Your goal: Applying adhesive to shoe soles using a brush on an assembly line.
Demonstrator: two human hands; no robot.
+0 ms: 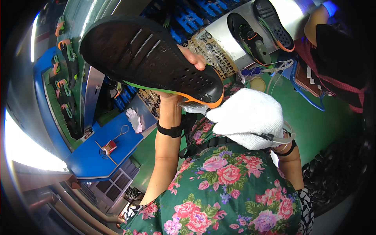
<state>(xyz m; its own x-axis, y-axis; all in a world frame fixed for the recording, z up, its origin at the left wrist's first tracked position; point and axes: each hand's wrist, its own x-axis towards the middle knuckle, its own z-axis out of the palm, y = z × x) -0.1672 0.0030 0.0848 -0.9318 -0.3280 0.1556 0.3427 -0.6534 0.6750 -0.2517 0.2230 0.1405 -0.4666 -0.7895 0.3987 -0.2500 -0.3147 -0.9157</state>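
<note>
My left hand (192, 58) is bare and holds up a black shoe sole (149, 58) with a green and orange edge. Fingers curl over one side of the sole, and the palm is partly hidden beneath it. Small holes dot its heel, and a few slots cross its front. My right hand (248, 117), in a white knit glove, is closed round a brush (194, 107) with a pale, wet-looking tip. That tip is beside the orange heel edge; whether they touch I cannot tell. A thin clear tube (279, 139) runs along the gloved wrist.
Two more soles (274, 25) lie on a metal surface at the back right. A conveyor (64, 78) at left carries several shoe parts. A blue table (94, 156) holds a pinkish glove (134, 119) and a small red object (109, 147). Another person's arm (316, 23) shows at upper right.
</note>
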